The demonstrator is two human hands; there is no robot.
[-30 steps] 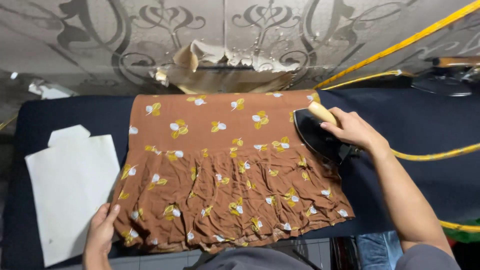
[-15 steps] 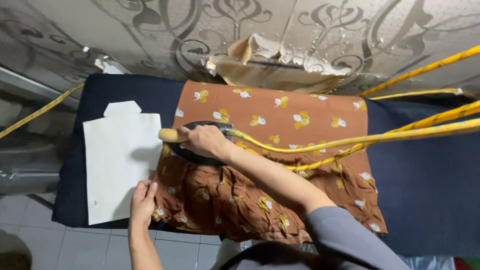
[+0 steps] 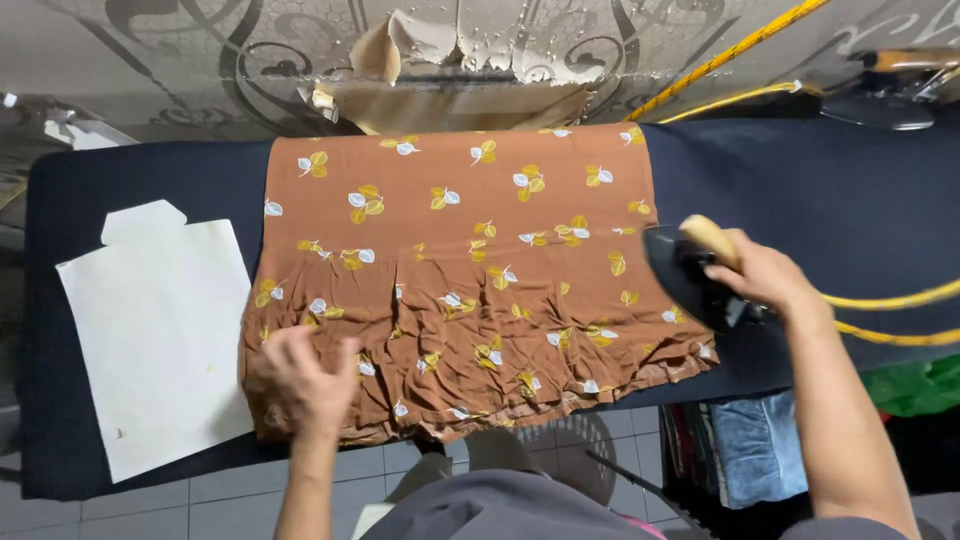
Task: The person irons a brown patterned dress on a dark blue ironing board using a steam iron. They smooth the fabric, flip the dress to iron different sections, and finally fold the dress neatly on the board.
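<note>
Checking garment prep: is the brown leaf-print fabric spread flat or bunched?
Spread out on the dark board, but not flat: the brown fabric lies smooth up top and rippled along its near edge, by the left hand.

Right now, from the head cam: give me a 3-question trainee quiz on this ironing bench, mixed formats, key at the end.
1. Multiple choice: what does the right hand hold?
A. scissors
B. a dark iron by its wooden handle
C. a tape measure

2. True or false: the left hand lies flat on the white paper pattern.

3. Fill in: the brown leaf-print fabric lies on a dark ____ padded board.

Key
1. B. The iron is at the fabric's right edge, yellow cord trailing right.
2. False. It presses the fabric's lower left corner; the pattern lies apart, to its left.
3. Blue.
</note>
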